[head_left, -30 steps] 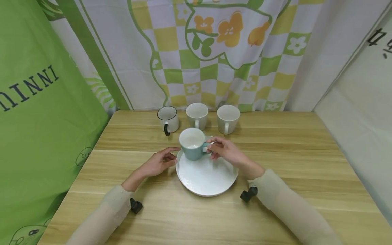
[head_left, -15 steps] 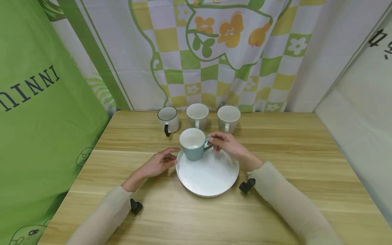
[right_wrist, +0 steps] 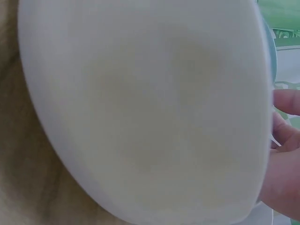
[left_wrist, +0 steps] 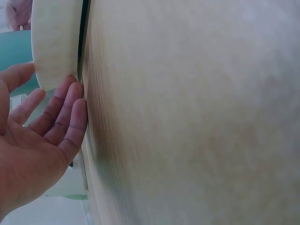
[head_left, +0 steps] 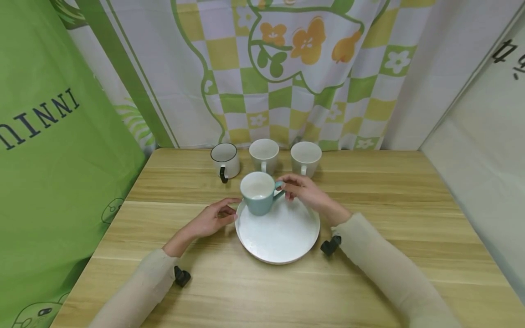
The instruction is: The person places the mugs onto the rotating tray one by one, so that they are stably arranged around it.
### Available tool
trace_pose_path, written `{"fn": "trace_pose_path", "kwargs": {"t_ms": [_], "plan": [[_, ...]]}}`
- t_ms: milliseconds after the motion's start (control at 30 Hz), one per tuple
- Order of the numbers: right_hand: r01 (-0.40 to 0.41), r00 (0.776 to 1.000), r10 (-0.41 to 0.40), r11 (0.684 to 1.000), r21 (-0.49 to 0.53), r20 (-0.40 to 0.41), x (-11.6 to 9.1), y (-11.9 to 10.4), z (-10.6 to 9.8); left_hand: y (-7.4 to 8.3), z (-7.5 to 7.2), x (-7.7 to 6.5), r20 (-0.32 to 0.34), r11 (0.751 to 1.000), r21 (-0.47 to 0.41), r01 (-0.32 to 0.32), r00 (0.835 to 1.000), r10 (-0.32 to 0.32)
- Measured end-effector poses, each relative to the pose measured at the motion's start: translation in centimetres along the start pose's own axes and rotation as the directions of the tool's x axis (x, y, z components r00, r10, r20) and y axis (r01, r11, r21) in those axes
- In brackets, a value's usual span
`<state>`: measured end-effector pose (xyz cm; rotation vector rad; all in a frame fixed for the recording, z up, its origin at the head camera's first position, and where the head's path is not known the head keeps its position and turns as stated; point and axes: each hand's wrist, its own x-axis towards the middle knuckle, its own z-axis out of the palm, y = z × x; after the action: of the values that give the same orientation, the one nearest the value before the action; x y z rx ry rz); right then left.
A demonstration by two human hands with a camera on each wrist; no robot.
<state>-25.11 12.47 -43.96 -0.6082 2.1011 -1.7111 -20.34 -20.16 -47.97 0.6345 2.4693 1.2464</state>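
A light-blue mug [head_left: 259,200] with a white inside stands upright at the far left part of a round white tray [head_left: 283,241]. My right hand [head_left: 303,191] pinches the mug's handle on its right side between thumb and fingers. At the tray's left edge is my left hand [head_left: 211,218], its fingers loosely bent. In the left wrist view its fingertips touch the tray's side wall [left_wrist: 56,42], with the thumb near the upper rim and the blue mug [left_wrist: 16,49] beyond. The tray fills most of the right wrist view, where the right hand [right_wrist: 286,145] shows only in part.
Behind the tray stand a white mug with a black rim and handle [head_left: 225,161] and two plain white mugs, one in the middle [head_left: 262,157] and one at right [head_left: 306,159]. A patterned curtain [head_left: 283,100] hangs at the wooden table's [head_left: 389,196] back edge.
My right hand has shifted slightly back, and the mug's handle has turned a little away from me with it. The left hand, the tray and the other mugs look unmoved.
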Motion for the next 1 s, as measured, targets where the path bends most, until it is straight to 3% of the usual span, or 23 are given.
{"fn": "trace_pose_path", "kwargs": {"t_ms": [567, 1000], "plan": [[-0.057, 0.997, 0.053, 0.996, -0.072, -0.056, 0.2, -0.4, -0.1, 0.4, 0.0, -0.2, 0.009, 1.000, -0.018, 0.008, 1.000, -0.007], [-0.089, 0.990, 0.090, 0.996, 0.009, -0.108, -0.5, -0.5, -0.6, 1.2, 0.1, -0.5, -0.012, 1.000, -0.025, -0.010, 1.000, 0.010]]}}
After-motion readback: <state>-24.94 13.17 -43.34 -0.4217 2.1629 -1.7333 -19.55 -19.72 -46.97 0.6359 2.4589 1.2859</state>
